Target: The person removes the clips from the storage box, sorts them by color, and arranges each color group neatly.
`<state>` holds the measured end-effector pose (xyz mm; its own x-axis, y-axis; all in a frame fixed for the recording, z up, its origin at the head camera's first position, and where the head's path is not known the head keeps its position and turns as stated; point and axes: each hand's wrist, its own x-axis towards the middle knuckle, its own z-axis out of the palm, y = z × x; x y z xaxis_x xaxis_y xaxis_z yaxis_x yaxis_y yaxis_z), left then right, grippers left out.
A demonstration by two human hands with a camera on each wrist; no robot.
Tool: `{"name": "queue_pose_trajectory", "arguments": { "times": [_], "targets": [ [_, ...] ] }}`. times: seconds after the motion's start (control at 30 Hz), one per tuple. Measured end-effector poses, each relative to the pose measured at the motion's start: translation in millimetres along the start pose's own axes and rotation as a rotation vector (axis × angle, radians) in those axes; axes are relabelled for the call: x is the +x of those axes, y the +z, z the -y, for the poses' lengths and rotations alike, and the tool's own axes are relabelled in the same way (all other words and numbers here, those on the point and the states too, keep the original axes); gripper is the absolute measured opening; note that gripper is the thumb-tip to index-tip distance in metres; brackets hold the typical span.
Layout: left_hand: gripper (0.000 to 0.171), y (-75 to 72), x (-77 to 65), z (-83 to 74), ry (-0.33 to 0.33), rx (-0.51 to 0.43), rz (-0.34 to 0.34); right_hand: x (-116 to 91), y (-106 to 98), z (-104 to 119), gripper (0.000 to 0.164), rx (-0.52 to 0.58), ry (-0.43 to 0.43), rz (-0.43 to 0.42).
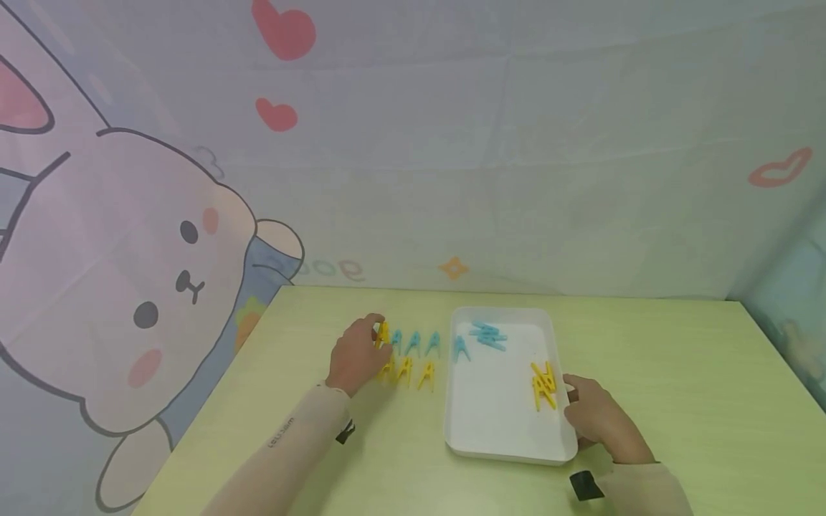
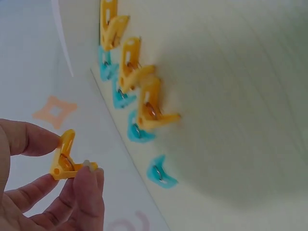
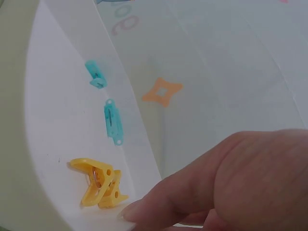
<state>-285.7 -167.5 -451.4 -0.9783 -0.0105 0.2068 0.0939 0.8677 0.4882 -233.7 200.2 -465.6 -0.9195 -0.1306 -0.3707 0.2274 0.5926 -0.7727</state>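
My left hand pinches a yellow clothespin between thumb and fingers, at the left end of two short rows. Blue clothespins stand in the back row, spread legs toward me. In front of them is a row of yellow clothespins, partly covered by the left hand in the head view. My right hand grips the right rim of a white tray, one digit over the edge. Inside the tray, yellow clothespins lie near that hand, and several blue clothespins lie toward the back.
The tray stands on a pale green-yellow table, right of the rows. Behind the table's back edge hangs a cloth backdrop with a printed rabbit and hearts. Bare tabletop lies to the right of the tray.
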Motion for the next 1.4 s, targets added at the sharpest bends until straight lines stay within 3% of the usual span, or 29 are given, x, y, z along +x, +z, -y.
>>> {"name": "queue_pose_trajectory", "arguments": {
  "times": [0.47,0.83,1.13,1.4],
  "targets": [
    [0.047,8.4,-4.3,25.0,-0.172,0.096,0.163,0.9,-1.5,-3.4,0.067,-0.007,0.006,0.002],
    [0.039,14.1,-7.5,30.8,-0.177,0.177,0.172,1.7,-0.3,-3.1,0.067,-0.024,-0.006,-0.001],
    [0.022,16.4,-6.2,31.0,-0.191,0.231,0.173,2.8,0.8,-0.7,0.067,-0.021,0.003,0.002],
    [0.009,14.1,-7.5,31.5,-0.192,0.21,0.188,3.6,1.4,-2.9,0.067,0.001,-0.003,-0.006]
  ]
}}
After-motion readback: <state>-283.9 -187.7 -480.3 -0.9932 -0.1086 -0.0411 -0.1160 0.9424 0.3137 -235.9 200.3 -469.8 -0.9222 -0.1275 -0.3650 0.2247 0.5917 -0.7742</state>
